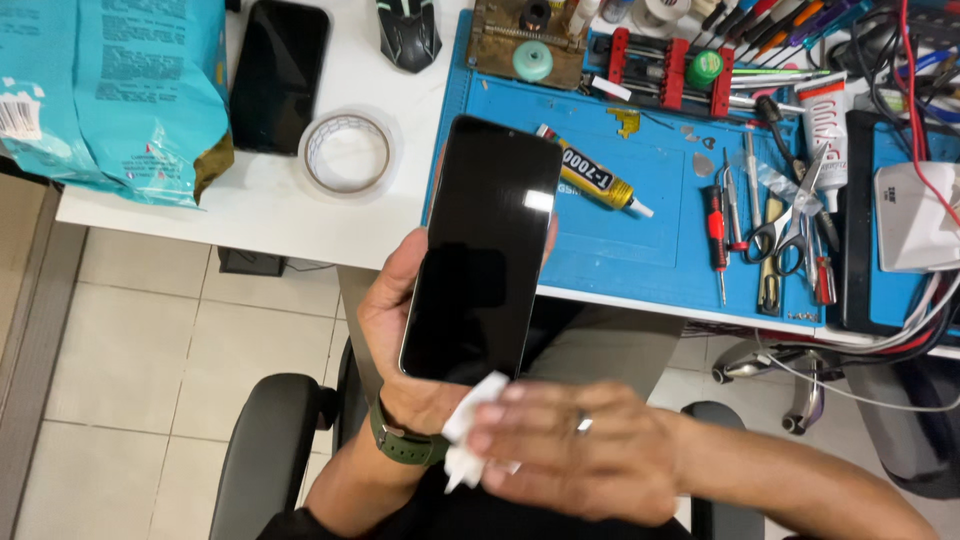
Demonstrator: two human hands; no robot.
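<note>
My left hand [395,320] holds a black smartphone [485,250] upright from behind, its dark glass screen facing me. A green watch sits on that wrist. My right hand [570,450], with a ring on one finger, presses a small white cloth [468,425] against the phone's bottom edge. Both hands are over my lap, just in front of the desk's edge.
A blue work mat [600,240] carries a yellow-and-black glue tube [598,180], scissors [790,225], tweezers and screwdrivers. On the white desk [270,215] lie a tape roll [347,153], a second black phone [278,75], a mouse [408,32] and a teal bag [115,95]. Chair armrests flank me.
</note>
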